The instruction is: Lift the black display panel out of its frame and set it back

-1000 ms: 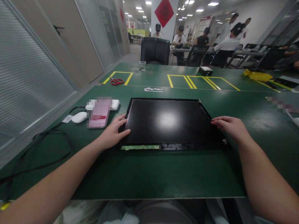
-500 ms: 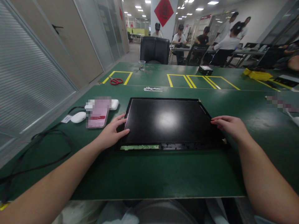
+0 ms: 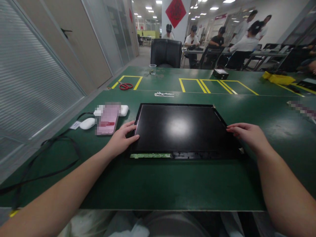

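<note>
A black flat display panel lies face up on the green table, with a strip of green circuit board along its near edge. My left hand rests at the panel's left edge, fingers stretched and the thumb lying on the screen. My right hand lies flat on the panel's right edge with its fingers extended. Neither hand holds anything.
Left of the panel lie a pink phone, a white earbud case, a white mouse and a black cable. Farther back are red scissors, a plastic cup, a black chair and several people at desks.
The view has shifted slightly to the left. Both hands keep their places at the panel's edges, and the panel has not moved.
</note>
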`<state>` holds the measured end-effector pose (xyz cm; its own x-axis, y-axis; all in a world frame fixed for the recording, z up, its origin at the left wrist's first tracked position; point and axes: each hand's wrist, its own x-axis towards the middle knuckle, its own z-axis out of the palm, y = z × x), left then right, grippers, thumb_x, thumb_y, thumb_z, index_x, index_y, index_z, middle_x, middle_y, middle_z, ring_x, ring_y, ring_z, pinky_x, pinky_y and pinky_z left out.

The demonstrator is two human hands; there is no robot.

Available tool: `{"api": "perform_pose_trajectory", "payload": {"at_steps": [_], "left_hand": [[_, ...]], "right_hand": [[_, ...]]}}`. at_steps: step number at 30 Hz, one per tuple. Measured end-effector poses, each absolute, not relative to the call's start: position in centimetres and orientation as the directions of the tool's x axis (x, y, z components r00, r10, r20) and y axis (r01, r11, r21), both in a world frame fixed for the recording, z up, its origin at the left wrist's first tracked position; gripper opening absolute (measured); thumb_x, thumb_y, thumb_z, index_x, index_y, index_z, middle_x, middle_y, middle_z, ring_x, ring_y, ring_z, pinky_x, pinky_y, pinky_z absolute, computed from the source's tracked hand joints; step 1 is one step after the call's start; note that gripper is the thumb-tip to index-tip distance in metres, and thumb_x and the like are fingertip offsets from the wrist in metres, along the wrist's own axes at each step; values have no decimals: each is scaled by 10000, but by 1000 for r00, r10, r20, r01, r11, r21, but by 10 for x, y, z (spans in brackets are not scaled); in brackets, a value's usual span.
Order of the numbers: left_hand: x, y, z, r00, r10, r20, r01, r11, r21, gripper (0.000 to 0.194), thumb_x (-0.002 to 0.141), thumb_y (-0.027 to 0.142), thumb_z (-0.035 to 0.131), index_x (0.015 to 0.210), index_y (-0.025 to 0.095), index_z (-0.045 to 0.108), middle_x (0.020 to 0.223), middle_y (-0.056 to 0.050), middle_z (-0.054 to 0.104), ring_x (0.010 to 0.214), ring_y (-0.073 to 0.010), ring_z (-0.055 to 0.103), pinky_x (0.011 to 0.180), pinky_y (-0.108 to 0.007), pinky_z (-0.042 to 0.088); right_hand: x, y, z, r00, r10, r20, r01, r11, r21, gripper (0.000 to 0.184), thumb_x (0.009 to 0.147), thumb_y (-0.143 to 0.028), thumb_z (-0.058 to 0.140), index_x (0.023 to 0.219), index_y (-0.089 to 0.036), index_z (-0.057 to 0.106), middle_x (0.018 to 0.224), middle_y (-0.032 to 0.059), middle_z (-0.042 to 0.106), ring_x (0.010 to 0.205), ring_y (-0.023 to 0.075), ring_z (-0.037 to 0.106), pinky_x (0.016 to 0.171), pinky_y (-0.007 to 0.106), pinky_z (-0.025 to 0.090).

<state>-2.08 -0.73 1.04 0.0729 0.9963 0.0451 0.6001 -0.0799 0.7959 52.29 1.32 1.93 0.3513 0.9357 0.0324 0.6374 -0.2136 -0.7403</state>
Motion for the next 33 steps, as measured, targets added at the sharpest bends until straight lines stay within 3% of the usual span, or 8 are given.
{"api": "perform_pose_trajectory", "payload": {"at_steps": [10,15,21,25,28,33], "left_hand": [[-10,-12,17,34,999,9,415,-22,910,693,731,530,849,1352,247,728,1696,-134,542,1571,-393,492,1326,-584,340],[-8,-14,22,49,998,-45,402,21,915,686,739,453,848,1365,251,655,1623,-144,608,1484,-380,591,1280,-596,421],[-8,-14,28,46,996,-70,402,46,915,716,712,498,851,1354,256,646,1505,-126,703,1486,-390,591,1265,-586,452],[-16,-9,25,59,997,-44,416,15,909,772,746,571,830,1401,221,620,1508,-178,683,1473,-399,600,1239,-597,479],[-24,-8,26,121,991,61,543,-117,832,724,786,603,800,1384,224,648,1568,-182,635,1486,-397,580,1261,-617,442],[-28,-15,41,402,901,161,703,-416,576,461,843,599,786,1179,284,804,1551,-121,667,1445,-387,601,1279,-622,403]], "right_hand": [[511,11,27,410,912,20,587,-247,-771,196,641,-391,769,768,-258,838,842,62,810,719,244,685,601,341,511],[510,10,30,408,913,-21,617,-292,-731,194,676,-377,766,800,-248,841,815,67,787,736,244,688,653,360,524],[513,10,29,381,924,0,606,-250,-755,176,669,-362,753,787,-261,836,878,73,814,743,249,692,614,355,526],[510,10,31,402,915,-28,594,-284,-753,171,682,-338,744,797,-255,839,851,72,804,737,243,685,623,352,509],[507,9,33,434,901,-23,618,-316,-720,180,715,-342,743,825,-246,849,804,62,781,729,231,672,666,359,494],[510,8,30,433,901,2,665,-318,-676,222,738,-373,742,881,-253,863,817,48,784,742,229,656,722,378,478]]}}
